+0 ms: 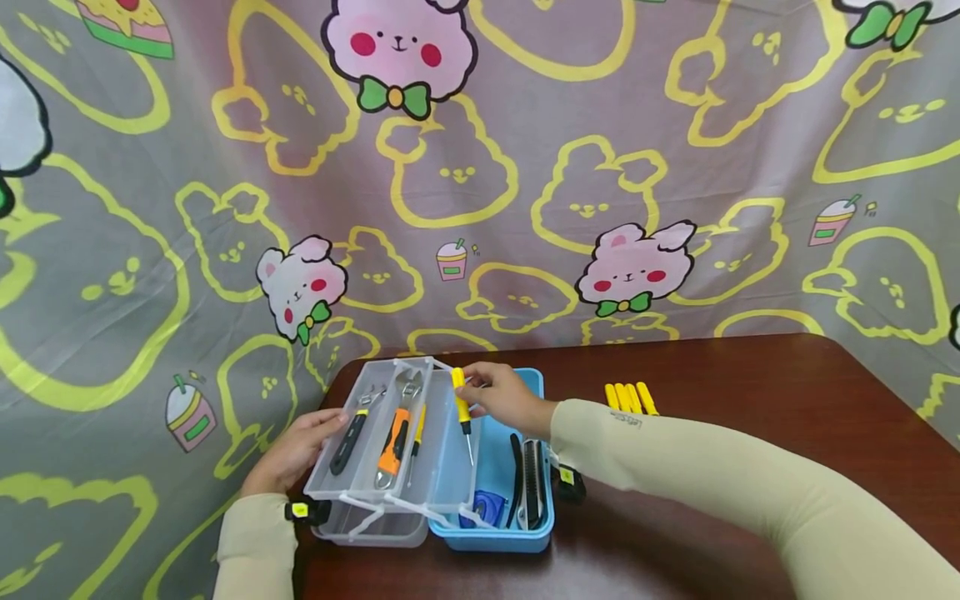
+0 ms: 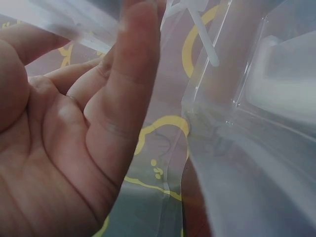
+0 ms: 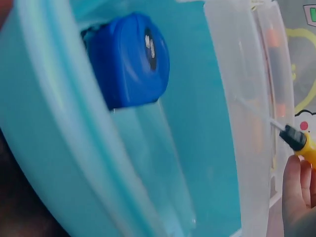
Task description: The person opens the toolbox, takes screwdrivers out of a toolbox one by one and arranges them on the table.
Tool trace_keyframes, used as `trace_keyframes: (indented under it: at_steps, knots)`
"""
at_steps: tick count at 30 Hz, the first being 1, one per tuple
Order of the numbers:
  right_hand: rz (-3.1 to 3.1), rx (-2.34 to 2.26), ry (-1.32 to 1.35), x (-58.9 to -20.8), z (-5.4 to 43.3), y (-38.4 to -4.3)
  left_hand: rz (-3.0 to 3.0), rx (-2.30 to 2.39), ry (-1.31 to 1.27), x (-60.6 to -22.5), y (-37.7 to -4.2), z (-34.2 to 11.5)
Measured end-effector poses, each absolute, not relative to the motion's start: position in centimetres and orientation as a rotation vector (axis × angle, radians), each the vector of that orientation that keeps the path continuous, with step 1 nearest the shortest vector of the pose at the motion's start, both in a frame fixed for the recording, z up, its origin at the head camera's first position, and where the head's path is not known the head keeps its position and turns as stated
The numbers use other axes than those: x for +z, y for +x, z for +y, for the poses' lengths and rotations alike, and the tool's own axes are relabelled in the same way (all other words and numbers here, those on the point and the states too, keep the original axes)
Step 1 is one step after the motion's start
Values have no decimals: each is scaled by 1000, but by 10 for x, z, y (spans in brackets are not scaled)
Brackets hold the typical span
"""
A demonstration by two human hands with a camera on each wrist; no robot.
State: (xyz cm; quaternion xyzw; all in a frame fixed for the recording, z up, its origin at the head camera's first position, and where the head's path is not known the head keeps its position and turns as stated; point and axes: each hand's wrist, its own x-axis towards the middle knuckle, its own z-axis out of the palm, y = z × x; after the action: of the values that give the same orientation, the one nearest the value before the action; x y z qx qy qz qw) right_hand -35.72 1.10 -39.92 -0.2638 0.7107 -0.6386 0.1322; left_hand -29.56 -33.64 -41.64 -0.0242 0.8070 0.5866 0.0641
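My right hand (image 1: 510, 402) pinches a screwdriver (image 1: 461, 402) by its yellow handle, with the blade slanting down over the right compartment of the translucent tray (image 1: 442, 467). Part of that hand and the screwdriver's black collar (image 3: 293, 138) show at the right edge of the right wrist view. At the tray's left edge, my left hand (image 1: 302, 448) holds the rim between thumb and fingers. Inside the tray lie a black-handled adjustable wrench (image 1: 349, 442), another adjustable wrench (image 1: 408, 387), an orange utility knife (image 1: 393, 450) and a yellow-handled screwdriver (image 1: 418, 432).
The tray is folded out on white hinge arms from a blue toolbox (image 1: 495, 542). In the box are a blue tape measure (image 3: 131, 61) and black-and-silver tools (image 1: 531, 483). Several yellow-handled tools (image 1: 630, 398) lie on the brown table (image 1: 727, 417), right of the box. A patterned curtain (image 1: 525, 192) hangs behind.
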Motion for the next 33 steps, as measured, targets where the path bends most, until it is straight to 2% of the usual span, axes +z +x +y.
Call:
trace_keyframes:
  at_steps: [9,20,33]
  knots:
    - [1966,-2015,-673,-391,15,-355,2422,1766,-64,-415,-294,-337]
    - [1970,-1985,-772,-378,41,-360,2438,1758,-116,-416,-294,-335]
    - [2047,-1983,-697,-388,72,-368,2429,1766,-85,-419,-294,-337]
